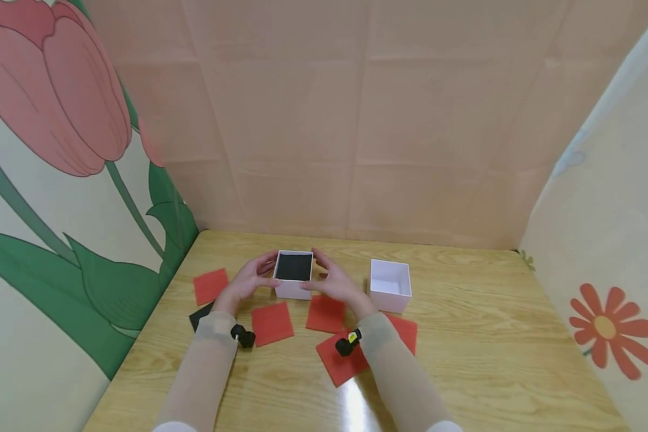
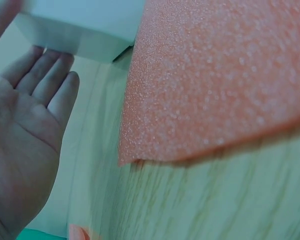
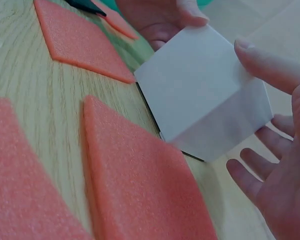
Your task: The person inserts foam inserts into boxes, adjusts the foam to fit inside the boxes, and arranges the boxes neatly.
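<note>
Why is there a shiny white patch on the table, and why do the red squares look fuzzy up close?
Head view: light glares off the table near the sleeves. Left wrist view: the red foam square is too close, so it blurs.

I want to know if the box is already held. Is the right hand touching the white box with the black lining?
Touching. The right wrist view shows the right hand's thumb lying on the white box's top edge.
</note>
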`<state>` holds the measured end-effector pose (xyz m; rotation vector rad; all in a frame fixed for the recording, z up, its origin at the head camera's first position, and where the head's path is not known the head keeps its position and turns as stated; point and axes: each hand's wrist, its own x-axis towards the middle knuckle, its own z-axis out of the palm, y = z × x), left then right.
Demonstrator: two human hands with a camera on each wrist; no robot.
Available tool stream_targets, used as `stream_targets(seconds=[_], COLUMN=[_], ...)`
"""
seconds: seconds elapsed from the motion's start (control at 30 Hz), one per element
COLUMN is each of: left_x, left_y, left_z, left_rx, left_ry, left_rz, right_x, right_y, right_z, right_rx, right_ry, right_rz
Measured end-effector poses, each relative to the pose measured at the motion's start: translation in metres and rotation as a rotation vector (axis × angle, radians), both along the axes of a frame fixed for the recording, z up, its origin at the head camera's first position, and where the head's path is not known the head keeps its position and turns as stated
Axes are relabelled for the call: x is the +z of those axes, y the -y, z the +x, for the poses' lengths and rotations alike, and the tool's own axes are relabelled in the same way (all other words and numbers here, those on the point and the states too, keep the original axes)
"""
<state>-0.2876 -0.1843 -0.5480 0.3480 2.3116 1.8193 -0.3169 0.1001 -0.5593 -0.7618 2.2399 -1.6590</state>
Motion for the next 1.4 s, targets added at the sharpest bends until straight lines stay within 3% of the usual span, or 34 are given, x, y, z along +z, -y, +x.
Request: stream_targets(seconds=[0.43,0.8,0.87,0.97,1.1,1.27,1.4], left_x=[-0.001,0.0,0.003,0.012,0.023,0.036,0.04], left_y=[0.001,-0.003,-0.003,-0.002,0.008,0.031,0.052], left_z=[0.002,0.003,0.005,0.012,0.024,0.044,0.065], left_rx=[-0.004,-0.019,-0.021,-0.023,-0.046,-0.078,-0.152], left_ry=[-0.005,-0.007,-0.02,-0.049,-0.155,-0.305,-0.34], left_rz=[0.006,-0.005,-0.071,-0.259,-0.502,-0.64,-0.738], right_x=[0.0,-0.005,-0.005,-0.005,-0.004,-0.003,-0.003], right_y=[-0.004,-0.004,-0.004,-0.005,-0.005,-0.004,-0.002], right_z=[0.0,0.001,0.002,0.003,0.005,0.008,0.01], right_rx=[-0.015,-0.026,-0.025,-0.025,-0.029,-0.029,-0.023], right_ry=[0.02,-0.003,-0.009,-0.006,0.003,0.005,-0.004], right_rz=[0.014,-0.037,-0.042,-0.041,-0.028,-0.01,-0.001])
